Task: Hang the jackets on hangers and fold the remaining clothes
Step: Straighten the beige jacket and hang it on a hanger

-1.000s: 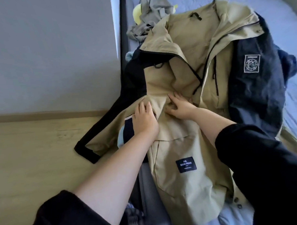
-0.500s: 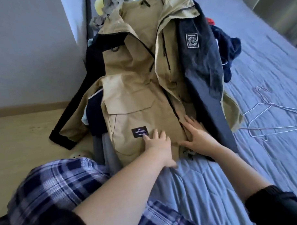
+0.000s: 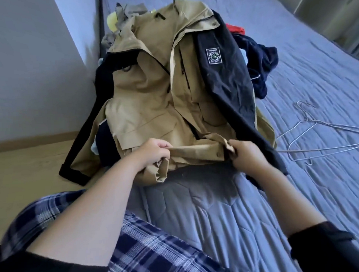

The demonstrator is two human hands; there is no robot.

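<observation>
1. Tan-and-black jacket (image 3: pixel 152 92) lies spread, front up, across the middle of the frame on the bed (image 3: pixel 218 216), collar toward the top. One black-cuffed sleeve (image 3: pixel 74 176) trails off the bed edge at centre left, over the wooden floor (image 3: pixel 23 171).
2. Left hand (image 3: pixel 152 153): fingers curled, pinching the bunched hem (image 3: pixel 195 149) at its left end.
3. Right hand (image 3: pixel 244 156): fingers curled round the hem's right end, beside a snap. The hem is drawn taut between the two hands and lifted off the bed.
4. Wire hangers (image 3: pixel 317 139) lie flat at the right of the frame, apart from the jacket and untouched.
5. Other clothes sit behind the jacket: navy garment (image 3: pixel 261 63) and red garment (image 3: pixel 235 29) at upper right, grey-green garment (image 3: pixel 127 11) at top centre.
6. Handling, judged: shell fabric looks crisp and fairly smooth, so it probably slides in a light pinch. It appears lined with large pockets, so moderately heavy for clothing. It is limp overall and will sag wherever unsupported.
7. Grip advice, judged: the hem suits straightening only. For hanging, hold at the collar or shoulder seams, where the layers are thickest, and feed the hanger in through the open front.
</observation>
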